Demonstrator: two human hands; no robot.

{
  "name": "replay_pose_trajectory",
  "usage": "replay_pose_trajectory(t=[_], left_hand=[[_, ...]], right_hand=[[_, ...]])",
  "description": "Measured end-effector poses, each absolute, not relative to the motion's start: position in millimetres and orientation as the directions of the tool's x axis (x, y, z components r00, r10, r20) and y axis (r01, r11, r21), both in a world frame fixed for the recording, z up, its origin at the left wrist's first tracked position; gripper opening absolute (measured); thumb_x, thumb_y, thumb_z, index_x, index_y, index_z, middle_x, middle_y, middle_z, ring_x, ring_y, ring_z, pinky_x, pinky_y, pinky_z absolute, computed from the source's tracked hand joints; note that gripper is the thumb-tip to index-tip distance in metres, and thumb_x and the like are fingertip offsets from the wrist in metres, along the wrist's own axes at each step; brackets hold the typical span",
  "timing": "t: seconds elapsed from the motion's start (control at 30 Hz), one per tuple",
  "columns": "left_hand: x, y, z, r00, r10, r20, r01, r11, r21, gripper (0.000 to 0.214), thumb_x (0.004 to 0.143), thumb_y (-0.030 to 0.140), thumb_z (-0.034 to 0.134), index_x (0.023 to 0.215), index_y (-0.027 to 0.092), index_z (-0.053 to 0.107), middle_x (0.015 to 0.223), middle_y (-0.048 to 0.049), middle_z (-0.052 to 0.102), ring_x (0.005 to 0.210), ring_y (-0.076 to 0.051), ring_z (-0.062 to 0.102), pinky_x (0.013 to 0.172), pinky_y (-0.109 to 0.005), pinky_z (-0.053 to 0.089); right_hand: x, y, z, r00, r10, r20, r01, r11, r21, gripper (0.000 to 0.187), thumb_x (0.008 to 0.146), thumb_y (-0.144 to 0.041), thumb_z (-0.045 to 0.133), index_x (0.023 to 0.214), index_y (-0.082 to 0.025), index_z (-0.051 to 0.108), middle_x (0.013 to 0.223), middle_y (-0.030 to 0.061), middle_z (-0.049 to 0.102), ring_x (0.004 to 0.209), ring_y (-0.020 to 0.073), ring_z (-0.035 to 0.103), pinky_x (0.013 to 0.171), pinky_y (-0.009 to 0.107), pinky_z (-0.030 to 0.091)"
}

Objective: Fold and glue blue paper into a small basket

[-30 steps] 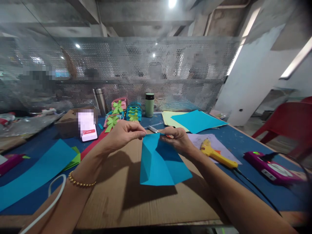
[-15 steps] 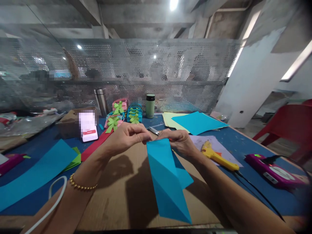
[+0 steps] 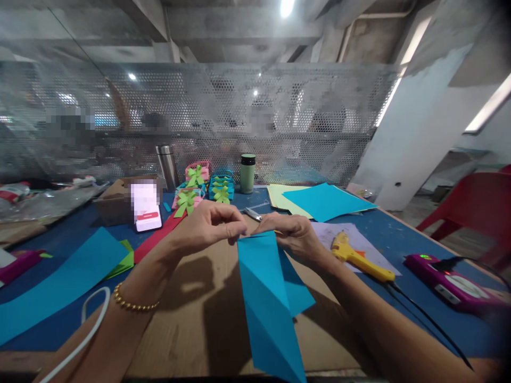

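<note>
**Folded blue sheet held up between two hands over cardboard**

Nearest, the lower tip of the folded blue sheet [image 3: 263,298] crosses, in view, the near edge of the cardboard [image 3: 171,340]. Bare cardboard leaves working room left and right of the sheet, darkened by shadows. The right hand [image 3: 295,234] grips the sheet at its top right, some fingers hidden behind it. The left hand [image 3: 211,226] has thumb and forefinger pressed together at the top left corner; whether paper lies between them, I cannot tell.

To the left, a long blue strip [image 3: 67,282] overlaps some green paper [image 3: 125,259]. To the right, a yellow glue gun [image 3: 361,260] lies partly on a lilac sheet [image 3: 325,234], its cord running toward the near edge; a magenta power strip [image 3: 439,282] sits close to the right edge of the bench [image 3: 399,242].

Just beyond the fingers lies a small metal tool [image 3: 253,214]. Farther back, a phone [image 3: 146,213] leans by a cardboard box [image 3: 112,207], baskets with green bows [image 3: 220,192] cluster beside a green tumbler [image 3: 247,178], and loose blue and yellow sheets [image 3: 327,201] reach toward the bench's right edge. A perforated screen [image 3: 223,143] stands behind.
</note>
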State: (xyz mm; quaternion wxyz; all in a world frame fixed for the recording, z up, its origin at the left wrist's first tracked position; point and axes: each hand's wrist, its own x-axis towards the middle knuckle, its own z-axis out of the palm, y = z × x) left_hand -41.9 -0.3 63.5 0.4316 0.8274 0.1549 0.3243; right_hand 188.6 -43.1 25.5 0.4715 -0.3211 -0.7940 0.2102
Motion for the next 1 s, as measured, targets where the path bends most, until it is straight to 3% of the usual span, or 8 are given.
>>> replay_pose_trajectory(t=[0.17, 0.23, 0.4, 0.57, 0.7, 0.83, 1.0], left_hand=[[-40.6, 6.4, 61.6, 0.656, 0.547, 0.521, 0.037, -0.712, 0.701, 0.039, 0.096, 0.045, 0.054, 0.081, 0.015, 0.073, 0.075, -0.0041, 0.068, 0.069, -0.013, 0.060, 0.065, -0.024, 0.047], [-40.0, 9.2, 59.6, 0.655, 0.549, 0.519, 0.090, -0.739, 0.668, 0.043, 0.097, 0.049, 0.050, 0.088, 0.015, 0.074, 0.084, -0.0062, 0.071, 0.075, -0.014, 0.062, 0.069, -0.025, 0.049], [-34.6, 6.8, 53.9, 0.772, 0.568, 0.286, 0.309, -0.728, 0.612, 0.038, 0.089, 0.051, 0.059, 0.111, 0.023, 0.073, 0.104, -0.0055, 0.072, 0.085, -0.018, 0.063, 0.069, -0.026, 0.046], [-24.4, -4.5, 42.2, 0.886, 0.464, -0.007, 0.412, -0.779, 0.473, 0.019, 0.080, 0.025, 0.057, 0.085, 0.018, 0.075, 0.064, 0.0009, 0.062, 0.056, -0.013, 0.047, 0.053, -0.026, 0.028], [-15.8, -9.3, 28.6, 0.860, 0.510, -0.015, 0.475, -0.788, 0.392, 0.015, 0.075, 0.016, 0.053, 0.066, 0.017, 0.065, 0.059, 0.0000, 0.056, 0.054, -0.013, 0.041, 0.053, -0.029, 0.023], [-12.0, -9.7, 26.3, 0.821, 0.570, -0.002, 0.527, -0.758, 0.383, 0.027, 0.081, 0.020, 0.052, 0.054, 0.017, 0.054, 0.053, 0.0009, 0.047, 0.050, -0.012, 0.035, 0.052, -0.030, 0.018], [-16.2, -1.2, 29.8, 0.783, 0.622, -0.006, 0.578, -0.725, 0.373, 0.031, 0.078, 0.019, 0.054, 0.049, 0.018, 0.044, 0.047, 0.0037, 0.037, 0.046, -0.011, 0.031, 0.052, -0.031, 0.014]], right_hand=[[195.5, -35.7, 21.5, -0.261, 0.813, 0.520, 0.466, 0.578, -0.670, 0.023, 0.084, -0.039, 0.068, 0.086, -0.018, 0.077, 0.075, 0.0036, 0.072, 0.071, 0.0169, 0.061, 0.064, 0.028, 0.047], [198.3, -33.0, 21.6, -0.281, 0.838, 0.468, 0.563, 0.539, -0.627, 0.021, 0.085, -0.035, 0.066, 0.078, -0.017, 0.074, 0.068, 0.0013, 0.066, 0.066, 0.0145, 0.055, 0.060, 0.025, 0.043], [195.4, -37.7, 23.6, -0.437, 0.861, 0.262, 0.720, 0.509, -0.472, 0.025, 0.084, -0.024, 0.064, 0.062, -0.014, 0.062, 0.056, -0.0039, 0.049, 0.053, 0.0080, 0.038, 0.051, 0.023, 0.026], [175.2, -57.3, 27.0, -0.492, 0.845, 0.210, 0.829, 0.528, -0.181, 0.012, 0.077, -0.015, 0.066, 0.066, -0.015, 0.070, 0.055, -0.0013, 0.055, 0.052, 0.0089, 0.036, 0.050, 0.026, 0.019], [163.1, -65.0, 27.0, -0.525, 0.829, 0.192, 0.841, 0.541, -0.036, 0.011, 0.080, -0.019, 0.068, 0.073, -0.017, 0.077, 0.060, 0.0038, 0.065, 0.053, 0.0113, 0.040, 0.052, 0.029, 0.018], [166.0, -61.9, 25.7, -0.510, 0.834, 0.209, 0.849, 0.527, -0.029, 0.017, 0.085, -0.025, 0.067, 0.074, -0.017, 0.077, 0.062, 0.0050, 0.068, 0.054, 0.0122, 0.046, 0.053, 0.029, 0.019], [185.0, -50.8, 29.6, -0.444, 0.878, 0.177, 0.869, 0.470, -0.156, 0.013, 0.085, -0.020, 0.066, 0.083, -0.018, 0.079, 0.073, 0.0044, 0.074, 0.063, 0.0131, 0.057, 0.055, 0.026, 0.027]])
